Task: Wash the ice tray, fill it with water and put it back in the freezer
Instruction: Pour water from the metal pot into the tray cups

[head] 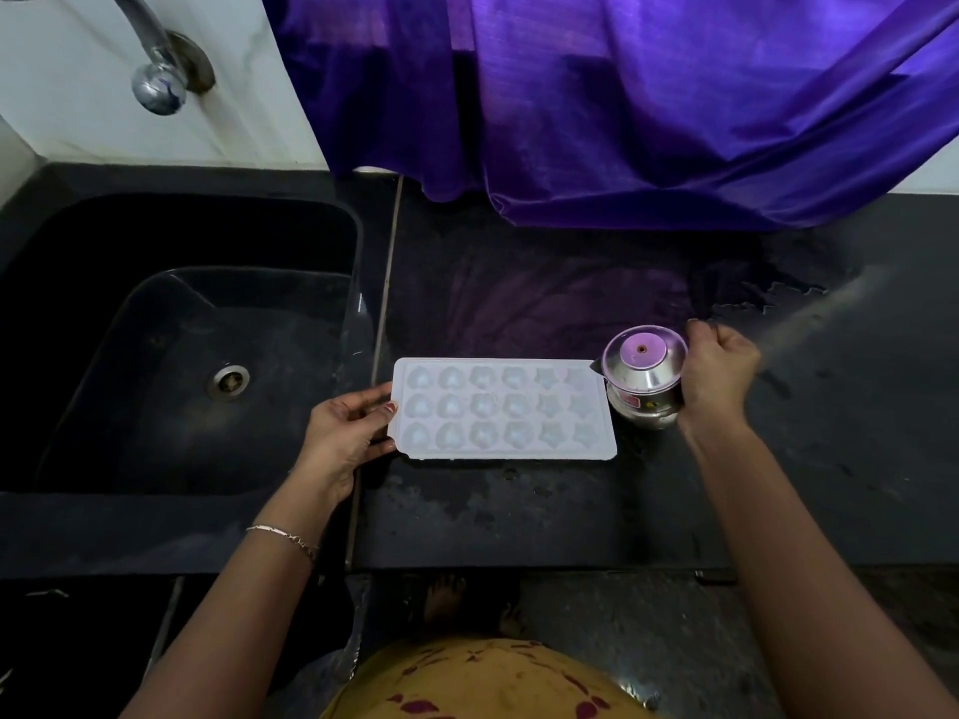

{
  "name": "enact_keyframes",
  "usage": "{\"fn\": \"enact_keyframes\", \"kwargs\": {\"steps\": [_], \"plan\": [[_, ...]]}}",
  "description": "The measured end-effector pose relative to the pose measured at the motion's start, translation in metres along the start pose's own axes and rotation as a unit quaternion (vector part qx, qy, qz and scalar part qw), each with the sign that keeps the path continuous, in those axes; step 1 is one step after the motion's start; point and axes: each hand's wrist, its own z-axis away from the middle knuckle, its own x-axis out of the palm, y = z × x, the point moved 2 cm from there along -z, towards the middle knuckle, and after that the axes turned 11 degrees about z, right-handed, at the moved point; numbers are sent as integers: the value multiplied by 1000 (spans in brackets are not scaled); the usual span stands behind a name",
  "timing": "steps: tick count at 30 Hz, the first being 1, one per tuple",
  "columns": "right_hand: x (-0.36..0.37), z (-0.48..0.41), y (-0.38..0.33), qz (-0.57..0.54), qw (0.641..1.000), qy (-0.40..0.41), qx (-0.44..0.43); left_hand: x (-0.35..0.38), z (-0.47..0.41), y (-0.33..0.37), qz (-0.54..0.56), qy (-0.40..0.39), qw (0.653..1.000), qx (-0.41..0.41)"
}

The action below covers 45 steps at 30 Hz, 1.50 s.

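Tray (503, 448), eighteen cavities (484, 405); one pot (643, 378), seemingly.

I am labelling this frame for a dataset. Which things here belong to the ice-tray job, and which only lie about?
In the job: ice tray, steel pot, left hand, right hand, sink, tap.
Not in the job: purple cloth, bracelet.

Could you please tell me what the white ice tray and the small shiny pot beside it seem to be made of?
White rectangular ice tray: probably plastic, matte and slightly translucent, with moulded heart and star cups. Small round silver pot: likely polished steel, given its bright mirror-like reflections.
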Motion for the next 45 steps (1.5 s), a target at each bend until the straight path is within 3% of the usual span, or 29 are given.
{"fn": "enact_keyframes", "kwargs": {"steps": [30, 45], "plan": [[11, -8, 1, 139, 988, -7, -70, -3, -2, -1, 11, -11, 1000, -14], [13, -8, -1, 153, 984, -12, -92, -4, -2, -1, 17, -12, 1000, -17]]}}
